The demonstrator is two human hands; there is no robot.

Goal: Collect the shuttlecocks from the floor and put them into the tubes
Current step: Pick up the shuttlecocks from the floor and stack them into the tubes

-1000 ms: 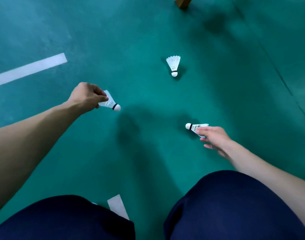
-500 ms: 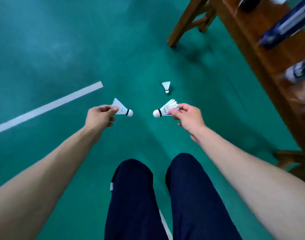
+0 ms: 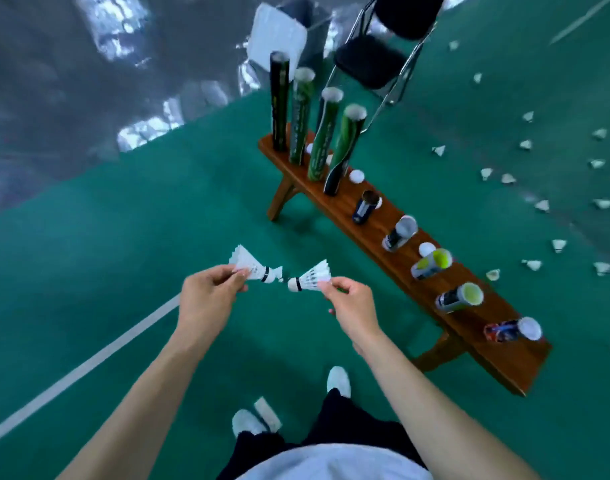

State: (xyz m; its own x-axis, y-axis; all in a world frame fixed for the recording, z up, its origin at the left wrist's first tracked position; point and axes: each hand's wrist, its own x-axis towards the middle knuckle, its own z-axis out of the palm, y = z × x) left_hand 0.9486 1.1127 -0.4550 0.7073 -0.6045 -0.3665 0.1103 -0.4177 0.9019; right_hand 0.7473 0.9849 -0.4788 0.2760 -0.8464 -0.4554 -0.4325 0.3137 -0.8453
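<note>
Two shuttlecocks are up off the floor, one in each of the person's hands. Left hand (image 3: 210, 292) pinches the left shuttlecock (image 3: 253, 265) by its feathers, and right hand (image 3: 348, 299) pinches the right shuttlecock (image 3: 308, 278) the same way, corks nearly touching between them. Beyond stands the wooden desk (image 3: 504, 355) with open tubes (image 3: 459, 296) along its near end and tall green ones (image 3: 326, 133) at its far end. Many loose shuttlecocks (image 3: 487, 173) lie scattered on the green floor (image 3: 123, 220) past its far edge. Pinched so lightly, I'd guess a feather could crush or a bird slip; a careless push could tip a tall tube over.
</note>
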